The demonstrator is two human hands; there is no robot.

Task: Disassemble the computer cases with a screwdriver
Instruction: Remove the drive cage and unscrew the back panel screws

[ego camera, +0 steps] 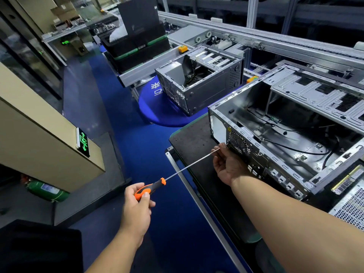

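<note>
An open grey computer case [291, 134] lies on its side on a black mat [193, 138], its rear panel with the fan grille facing me. My left hand [137, 205] grips the orange-and-black handle of a long screwdriver [189, 166]. Its thin shaft runs up and right to the case's rear panel beside the fan grille. My right hand [226, 164] is at that rear edge, fingers pinching the shaft near its tip; the tip itself is hidden behind the fingers. A second open case [201, 81] stands further back on a blue round platform [157, 111].
A metal conveyor frame [256, 40] runs behind the cases. Stacked black trays [137, 44] sit at the back. A perforated metal panel [350, 207] lies at the right edge. A beige cabinet [39, 131] and a green cylinder [47, 191] stand on the left of the blue floor aisle.
</note>
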